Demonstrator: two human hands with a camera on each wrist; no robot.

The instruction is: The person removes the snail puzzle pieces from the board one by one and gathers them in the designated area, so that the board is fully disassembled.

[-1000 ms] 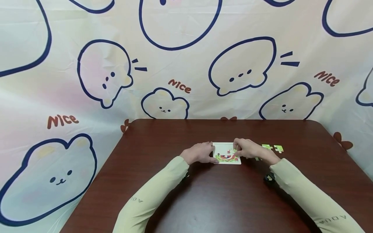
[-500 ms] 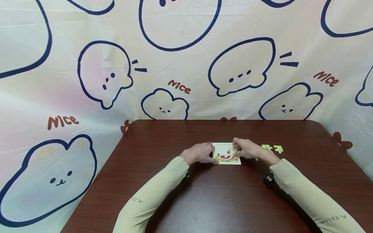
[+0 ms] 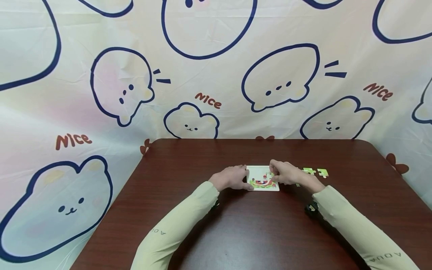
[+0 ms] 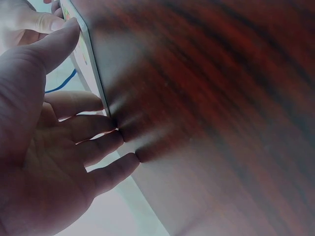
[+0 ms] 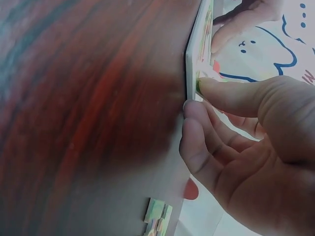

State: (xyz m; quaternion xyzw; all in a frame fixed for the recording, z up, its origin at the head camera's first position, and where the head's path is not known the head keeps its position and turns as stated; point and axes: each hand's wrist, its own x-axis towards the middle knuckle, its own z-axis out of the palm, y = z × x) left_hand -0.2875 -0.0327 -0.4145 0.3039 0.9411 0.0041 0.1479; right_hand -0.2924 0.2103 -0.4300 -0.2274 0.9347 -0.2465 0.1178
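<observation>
A white-framed jigsaw puzzle board (image 3: 255,173) lies on the table, its near part filled with colourful pieces and the far part plain white. My left hand (image 3: 231,177) rests along the board's left side. In the left wrist view, its thumb (image 4: 61,44) lies on the board's edge, while the other fingers stretch out fairly straight. Over the right side of the board, my right hand (image 3: 286,172) pinches a puzzle piece between thumb and fingers. Only a green bit of that puzzle piece (image 5: 199,85) shows under the thumb in the right wrist view; the fingers hide the rest.
Loose green puzzle pieces (image 3: 322,172) lie on the table right of the board, some partly behind the right hand and wrist. The dark brown wooden table (image 3: 216,225) ends at a cartoon-printed cloth (image 3: 216,82) at the back.
Almost nothing differs. Both hands stay at the board, with the right fingers shifting only very slightly over its right side.
</observation>
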